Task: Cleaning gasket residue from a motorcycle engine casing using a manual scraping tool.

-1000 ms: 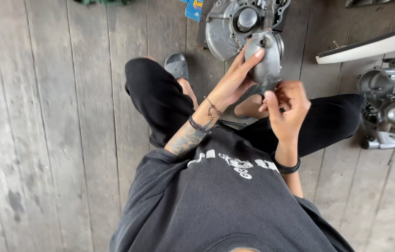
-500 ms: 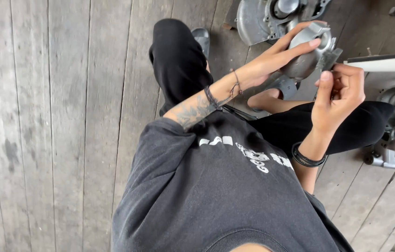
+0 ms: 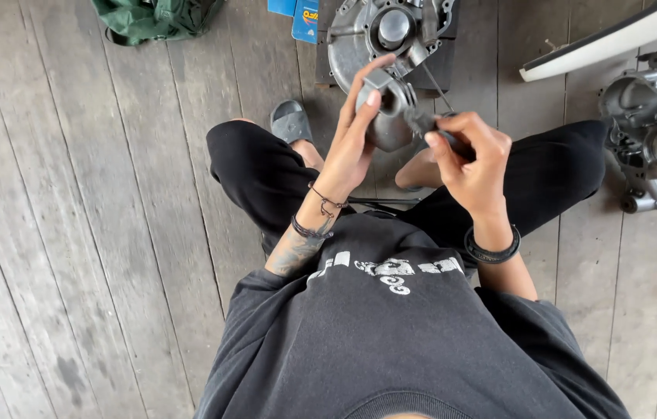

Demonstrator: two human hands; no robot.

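Note:
I sit on a wooden plank floor in black trousers and a dark sweatshirt. My left hand (image 3: 354,140) wraps around a rounded grey metal engine part (image 3: 390,116), fingers over its top, held up in front of my knees. My right hand (image 3: 468,159) pinches a small dark piece (image 3: 421,122) that sticks out of the part's right side. A thin wire (image 3: 435,84) runs up from that spot. What the right fingers grip is mostly hidden by them.
A silver engine casing (image 3: 359,35) lies on the floor just beyond my hands. Another casing (image 3: 654,132) sits at the right, under a white and black panel (image 3: 615,43). A green cloth bag (image 3: 154,17) and blue packets (image 3: 301,15) lie at the top. A grey sandal (image 3: 291,120) is by my left knee.
Both hands with the metal part have come back towards the middle and lower, away from the white panel. The right hand has closed in on the part's side. The view has swung back.

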